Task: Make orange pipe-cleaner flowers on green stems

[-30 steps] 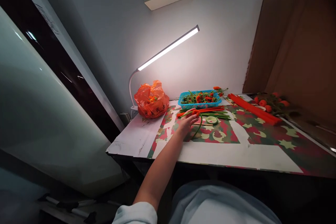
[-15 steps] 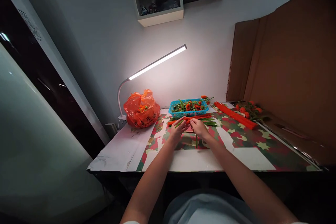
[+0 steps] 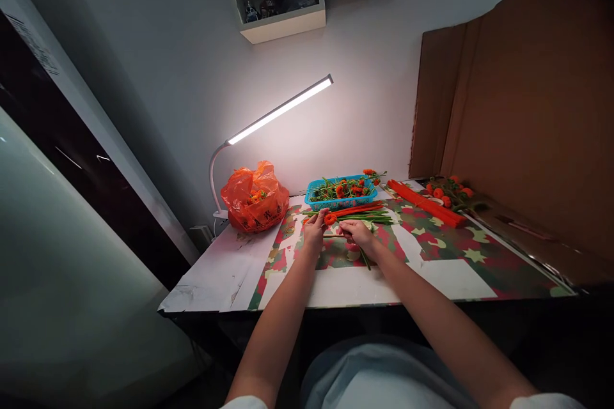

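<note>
My left hand (image 3: 314, 231) is closed, with its fingertips gripping a small orange flower (image 3: 330, 219) that looks made of looped fuzzy pipe cleaner. A short gap to the right, my right hand (image 3: 357, 234) is closed in a pinch. A green pipe cleaner (image 3: 365, 259) slants down from beneath it; the exact grip is hidden by the fingers. Behind both hands lie red pipe cleaners (image 3: 357, 209) and a bunch of green pipe cleaners (image 3: 378, 218). Below the right hand stands a small pale round object (image 3: 354, 254), too small to identify.
A blue basket (image 3: 343, 203) of orange flowers stands at the back. An orange plastic bag (image 3: 256, 198) and lit desk lamp (image 3: 281, 116) are left. A red pipe cleaner bundle (image 3: 426, 203), more orange flowers (image 3: 444, 195) and a cardboard sheet (image 3: 518, 121) are right.
My hands have moved apart; the right one shifted right, and the green pipe cleaner below it now slants. The orange flower shows more plainly by my left hand. The view has shifted slightly.
</note>
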A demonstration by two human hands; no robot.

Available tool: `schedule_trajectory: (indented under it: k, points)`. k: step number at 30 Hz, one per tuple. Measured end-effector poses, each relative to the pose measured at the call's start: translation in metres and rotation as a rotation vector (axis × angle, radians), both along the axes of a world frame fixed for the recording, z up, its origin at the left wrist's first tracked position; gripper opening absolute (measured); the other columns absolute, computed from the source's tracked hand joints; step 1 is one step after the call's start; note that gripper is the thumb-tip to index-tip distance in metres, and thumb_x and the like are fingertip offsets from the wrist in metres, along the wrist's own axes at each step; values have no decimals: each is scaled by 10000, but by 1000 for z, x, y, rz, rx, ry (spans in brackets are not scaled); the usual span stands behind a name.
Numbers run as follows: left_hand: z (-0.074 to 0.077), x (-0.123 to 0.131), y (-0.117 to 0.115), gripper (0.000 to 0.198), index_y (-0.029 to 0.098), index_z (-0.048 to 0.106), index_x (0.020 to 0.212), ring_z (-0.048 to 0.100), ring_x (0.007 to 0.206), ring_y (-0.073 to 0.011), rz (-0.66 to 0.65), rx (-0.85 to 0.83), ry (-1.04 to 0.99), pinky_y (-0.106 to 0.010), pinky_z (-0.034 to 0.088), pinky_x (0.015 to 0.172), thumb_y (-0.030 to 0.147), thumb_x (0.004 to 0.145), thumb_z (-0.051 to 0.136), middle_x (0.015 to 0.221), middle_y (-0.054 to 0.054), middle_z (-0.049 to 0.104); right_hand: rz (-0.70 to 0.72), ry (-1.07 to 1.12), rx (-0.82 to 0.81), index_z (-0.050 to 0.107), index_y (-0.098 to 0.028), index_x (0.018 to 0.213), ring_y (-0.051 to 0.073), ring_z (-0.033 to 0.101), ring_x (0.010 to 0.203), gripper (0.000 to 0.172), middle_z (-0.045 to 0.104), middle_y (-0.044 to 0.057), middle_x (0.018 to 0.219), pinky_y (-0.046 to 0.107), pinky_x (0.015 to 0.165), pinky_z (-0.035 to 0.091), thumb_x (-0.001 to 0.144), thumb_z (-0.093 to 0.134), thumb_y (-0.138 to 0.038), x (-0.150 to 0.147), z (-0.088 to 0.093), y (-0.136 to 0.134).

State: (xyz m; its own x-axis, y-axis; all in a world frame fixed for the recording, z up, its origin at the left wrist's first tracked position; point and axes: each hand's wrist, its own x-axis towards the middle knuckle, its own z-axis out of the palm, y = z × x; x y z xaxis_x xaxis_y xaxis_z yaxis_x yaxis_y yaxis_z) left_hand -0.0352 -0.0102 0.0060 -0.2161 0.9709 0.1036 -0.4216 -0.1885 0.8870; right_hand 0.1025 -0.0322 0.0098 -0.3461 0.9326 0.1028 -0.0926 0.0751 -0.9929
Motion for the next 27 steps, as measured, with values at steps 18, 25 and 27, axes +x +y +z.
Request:
schedule_trajectory:
  k: [18,25,27]
  points:
    - [8,6,-23,396,143,695,923,627,664,-133,-390,-1,76,-252,494,630,350,605,810,779,-47,674,-115,84,56,477,-199,553,100,297,463,323,360,-37,481,256,461,252,716,507,-476,5,0,0]
    - [7,11,-22,412,134,691,836,614,588,-135,-320,46,109,-274,487,614,274,487,859,692,-29,674,-153,-33,150,396,-204,482,106,317,505,297,371,-27,502,253,471,260,647,489,-433,5,0,1]
    - [4,9,-17,365,139,698,799,600,572,-123,-291,53,137,-261,473,601,278,500,851,679,-25,669,-154,-67,159,375,-203,473,100,302,501,292,343,-34,500,249,469,252,646,479,-413,5,1,0]
